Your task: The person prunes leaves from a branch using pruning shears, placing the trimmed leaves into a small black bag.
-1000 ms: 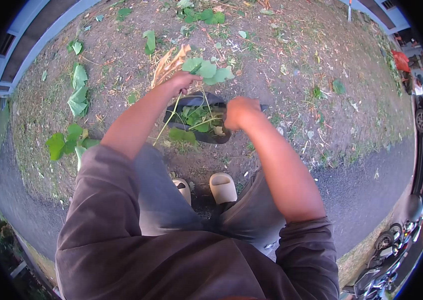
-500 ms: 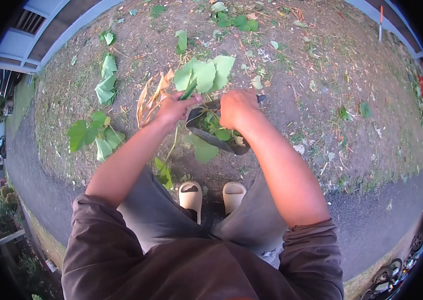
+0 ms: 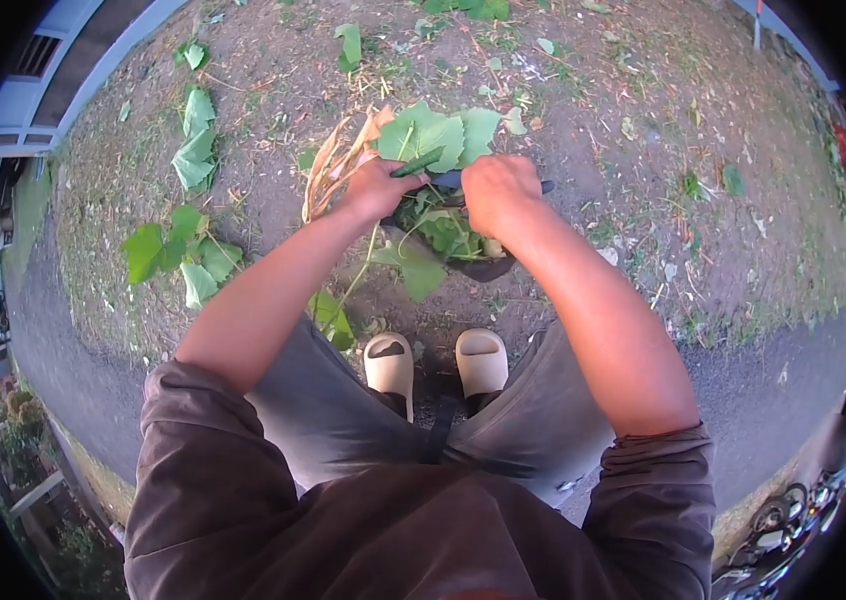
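My left hand point(image 3: 375, 187) is closed around a bunch of plant stems with big green leaves point(image 3: 438, 135) and dry tan leaves point(image 3: 335, 165) sticking out beyond it. My right hand point(image 3: 496, 190) grips the rim of a dark container point(image 3: 488, 268) filled with green leaves. The two hands are close together above the container, over bare dirt just ahead of my feet in pale slip-on shoes point(image 3: 480, 360).
Loose green leaves point(image 3: 175, 252) lie on the dirt to the left, with more leaves point(image 3: 194, 147) farther up. A paved path point(image 3: 763, 400) runs along the lower right. A pale building wall point(image 3: 53, 75) borders the upper left.
The leafy bunch in my left hand has moved right, closer over the container and my right hand. The camera view has shifted slightly.
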`<action>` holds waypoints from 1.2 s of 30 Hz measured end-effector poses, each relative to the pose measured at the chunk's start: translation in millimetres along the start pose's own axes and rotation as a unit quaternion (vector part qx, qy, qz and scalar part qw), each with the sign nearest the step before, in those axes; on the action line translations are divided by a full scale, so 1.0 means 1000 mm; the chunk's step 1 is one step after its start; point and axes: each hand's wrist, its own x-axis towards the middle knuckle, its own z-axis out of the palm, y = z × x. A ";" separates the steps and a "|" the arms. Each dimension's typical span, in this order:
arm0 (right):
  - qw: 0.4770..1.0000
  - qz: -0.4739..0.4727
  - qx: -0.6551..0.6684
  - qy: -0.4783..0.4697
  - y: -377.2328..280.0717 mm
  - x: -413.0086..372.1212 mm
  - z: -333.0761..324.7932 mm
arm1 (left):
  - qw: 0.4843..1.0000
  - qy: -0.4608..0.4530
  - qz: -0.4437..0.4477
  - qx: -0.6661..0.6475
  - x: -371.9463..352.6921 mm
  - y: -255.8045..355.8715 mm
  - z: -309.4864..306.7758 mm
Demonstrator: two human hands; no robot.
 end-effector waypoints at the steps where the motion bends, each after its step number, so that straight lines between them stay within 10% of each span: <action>1: 1.000 0.007 0.000 -0.001 0.002 -0.002 0.001 | 1.000 -0.008 0.006 0.002 0.004 -0.001 0.000; 9: 0.996 0.068 0.024 -0.045 0.025 -0.009 -0.011 | 0.999 0.022 0.024 0.004 0.021 0.005 -0.011; 18: 0.989 0.044 0.104 -0.095 0.075 -0.032 -0.037 | 0.967 -0.140 0.113 0.178 0.010 0.025 -0.036; 21: 0.986 0.046 0.125 -0.103 0.083 -0.033 -0.037 | 0.899 -0.250 0.105 0.345 0.009 0.008 -0.034; 25: 0.985 0.046 0.102 -0.134 0.078 -0.017 -0.027 | 0.845 -0.152 0.238 0.454 -0.004 -0.013 -0.019; 36: 0.972 0.021 0.040 -0.230 0.024 0.022 0.008 | 0.958 -0.246 0.055 0.140 -0.015 0.022 -0.056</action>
